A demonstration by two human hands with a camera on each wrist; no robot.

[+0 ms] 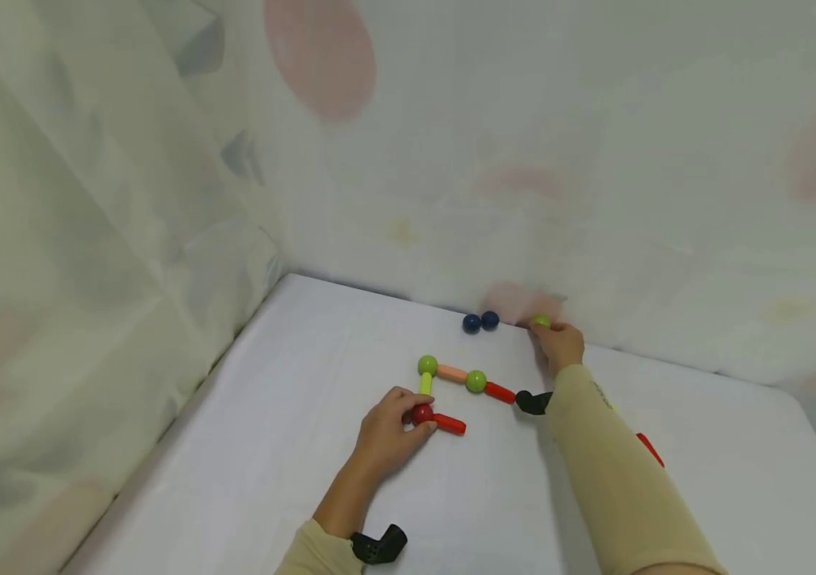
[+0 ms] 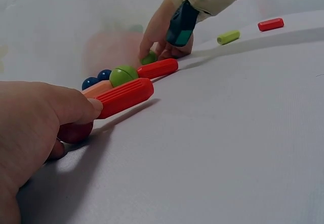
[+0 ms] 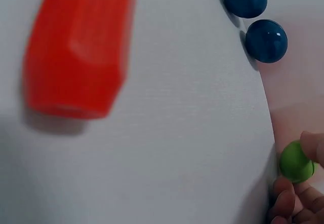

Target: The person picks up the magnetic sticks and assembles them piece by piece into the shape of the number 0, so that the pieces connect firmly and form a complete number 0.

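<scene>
A small green ball [image 1: 540, 321] sits at the far edge of the bench [image 1: 293, 479], right against the pale patterned cloth wall [image 1: 595, 160], and the right hand [image 1: 559, 345] pinches it, fingers [image 3: 283, 203] curled round it from behind. Just to its left lie two dark blue balls [image 1: 481, 322], touching each other and also close against the wall. Nearer the person, the left hand [image 1: 386, 438] grips a red ball [image 1: 422, 414], thumb and fingers closed on it; a red stick [image 1: 449, 423] joins this ball on its right and a yellow-green stick [image 1: 425, 384] rises from it toward a green ball at the corner [image 1: 427, 366]. From that corner ball an orange stick [image 1: 453, 373] runs to a second green ball [image 1: 476, 381], and another red stick [image 1: 500, 392] continues from there toward the right forearm. On the far side of that arm lie a loose red stick [image 2: 271, 24] and a loose yellow-green stick [image 2: 228, 37], well apart from the chain. No container shows anywhere. The bench is covered in plain white cloth, and pale curtains with faint pink and grey patches close it in at the back and on the left.
</scene>
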